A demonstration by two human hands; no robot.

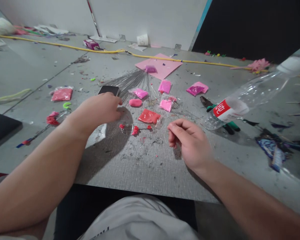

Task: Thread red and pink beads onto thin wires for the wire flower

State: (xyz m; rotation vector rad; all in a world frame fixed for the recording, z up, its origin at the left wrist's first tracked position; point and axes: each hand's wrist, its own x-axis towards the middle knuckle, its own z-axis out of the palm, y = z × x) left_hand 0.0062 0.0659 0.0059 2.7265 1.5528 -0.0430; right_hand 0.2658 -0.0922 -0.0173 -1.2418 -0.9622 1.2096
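My left hand hovers over the table with its fingers loosely bent and apart; nothing shows in it. Just beyond it lies a dark phone-like slab. Thumb and fingertips of my right hand are pressed together, and whatever they pinch is hidden or too small to make out. Between the hands is a small wire frame with red clay-like lumps. Behind that rest a red packet, a pink oval lump and pink packets. A fan of thin wires spreads behind my left hand.
On the right a clear plastic bottle leans above green-handled pliers. A yellow cord crosses the back. Pink paper lies under a packet, and another wire piece with red lumps is at left. Scraps litter the table.
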